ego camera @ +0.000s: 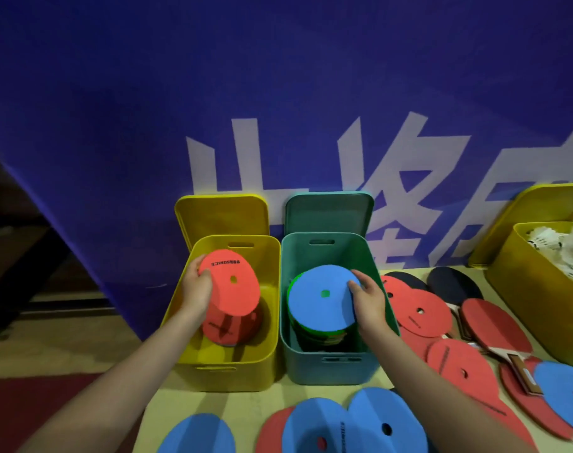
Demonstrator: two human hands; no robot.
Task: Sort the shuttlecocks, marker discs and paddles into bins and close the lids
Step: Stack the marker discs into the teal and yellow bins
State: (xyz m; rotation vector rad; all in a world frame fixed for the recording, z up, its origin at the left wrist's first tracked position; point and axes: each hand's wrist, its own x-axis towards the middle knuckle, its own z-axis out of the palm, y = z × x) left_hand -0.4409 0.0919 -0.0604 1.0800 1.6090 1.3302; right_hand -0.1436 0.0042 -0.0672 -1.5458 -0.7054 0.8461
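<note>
My left hand [198, 291] grips a red marker disc [234, 284] by its left edge, tilted inside the yellow bin [268, 322], above other red discs [232, 328] on the bin's floor. My right hand [368, 294] holds the right edge of a blue marker disc [321, 297] on top of a stack with green edges in the green bin [330, 367]. Both bins stand open, with the yellow lid [221, 215] and the green lid [329, 212] propped behind them. More red discs [419, 310], blue discs [353, 426] and red paddles [494, 325] lie on the table.
A second yellow bin [533, 299] at the right holds white shuttlecocks [563, 250], its lid leaning behind. Dark paddles [453, 284] lie near it. A blue banner [278, 109] with white characters stands behind the bins. The table's left edge drops to a floor.
</note>
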